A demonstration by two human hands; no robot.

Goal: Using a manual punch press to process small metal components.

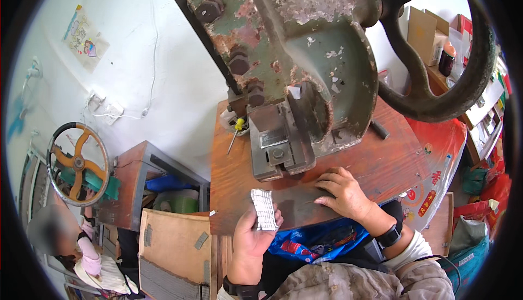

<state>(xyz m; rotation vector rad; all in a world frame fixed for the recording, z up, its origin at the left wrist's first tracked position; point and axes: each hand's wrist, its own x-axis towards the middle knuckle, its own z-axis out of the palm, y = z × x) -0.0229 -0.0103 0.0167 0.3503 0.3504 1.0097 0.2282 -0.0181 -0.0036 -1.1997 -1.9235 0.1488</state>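
Silver strip at the press
Left hand (251, 240) pinches the silver strip (264, 209), long axis upright, frame centre-bottom; right hand (344, 191) rests flat, fingers together, on the wooden bench (381, 164).

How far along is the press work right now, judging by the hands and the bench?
No finished pieces show on the wooden bench, so nothing looks done yet. In hand: the left hand holds a small stack of silvery strips at the bench's front edge, while the right hand rests flat on the dark plate. Left: the stack sits short of the old green press, under its ram.
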